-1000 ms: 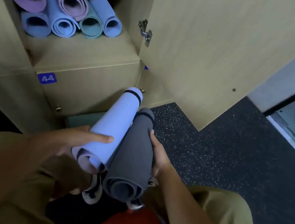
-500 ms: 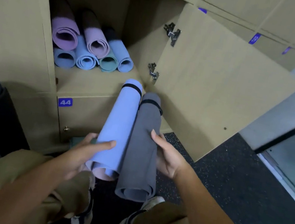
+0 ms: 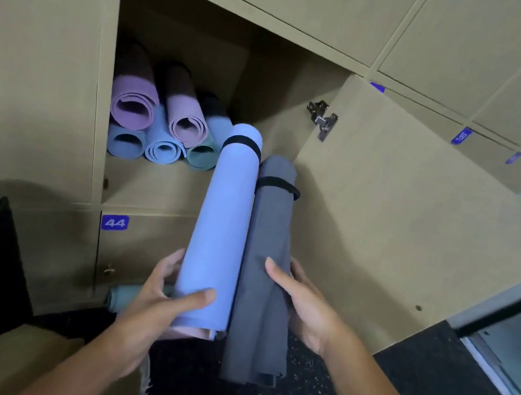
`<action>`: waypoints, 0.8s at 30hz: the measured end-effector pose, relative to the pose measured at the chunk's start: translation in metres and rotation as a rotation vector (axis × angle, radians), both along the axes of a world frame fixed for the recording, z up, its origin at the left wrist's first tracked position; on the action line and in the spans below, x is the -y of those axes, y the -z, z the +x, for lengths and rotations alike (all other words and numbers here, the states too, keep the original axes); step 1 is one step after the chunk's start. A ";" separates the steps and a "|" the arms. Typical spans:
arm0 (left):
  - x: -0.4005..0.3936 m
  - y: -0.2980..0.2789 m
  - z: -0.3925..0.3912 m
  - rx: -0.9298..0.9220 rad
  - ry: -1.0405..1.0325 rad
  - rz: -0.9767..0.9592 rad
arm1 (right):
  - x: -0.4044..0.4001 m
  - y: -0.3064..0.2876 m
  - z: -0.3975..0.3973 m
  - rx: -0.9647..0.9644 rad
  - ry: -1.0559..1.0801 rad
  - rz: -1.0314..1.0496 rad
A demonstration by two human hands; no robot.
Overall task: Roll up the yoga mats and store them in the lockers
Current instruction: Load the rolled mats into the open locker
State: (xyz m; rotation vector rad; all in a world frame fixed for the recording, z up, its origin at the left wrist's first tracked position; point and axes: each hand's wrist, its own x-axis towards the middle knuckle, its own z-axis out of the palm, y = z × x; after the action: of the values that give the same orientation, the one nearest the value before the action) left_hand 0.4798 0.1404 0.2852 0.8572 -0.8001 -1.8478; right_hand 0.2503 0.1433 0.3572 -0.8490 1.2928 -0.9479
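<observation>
While each hand's grip holds a rolled mat, blue (image 3: 221,225) left, grey (image 3: 265,268) right, the open locker (image 3: 163,190) holds six.

One head-worn wide-angle camera looks forward and down from close range, over the person's forearms, onto the open locker (image 3: 188,45) and its swung-out door (image 3: 404,222). The speckled floor (image 3: 411,380) fills the lower right. There is only this view, so nothing overlaps.
</observation>
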 end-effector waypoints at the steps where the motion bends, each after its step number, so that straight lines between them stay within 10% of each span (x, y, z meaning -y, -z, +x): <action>1: 0.003 0.001 -0.003 -0.004 -0.014 0.015 | 0.001 -0.001 0.002 0.007 -0.025 -0.015; 12: 0.082 -0.008 -0.007 0.053 -0.094 -0.082 | 0.062 0.021 0.024 -0.054 0.216 -0.172; 24: 0.210 -0.026 -0.042 0.164 0.014 0.044 | 0.175 0.017 -0.023 0.163 -0.020 -0.139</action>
State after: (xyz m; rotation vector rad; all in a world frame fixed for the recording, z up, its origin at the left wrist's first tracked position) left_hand 0.4379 -0.0698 0.3107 1.0441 -0.8709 -1.8300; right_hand 0.2277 -0.0315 0.3406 -0.8707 1.0862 -1.0786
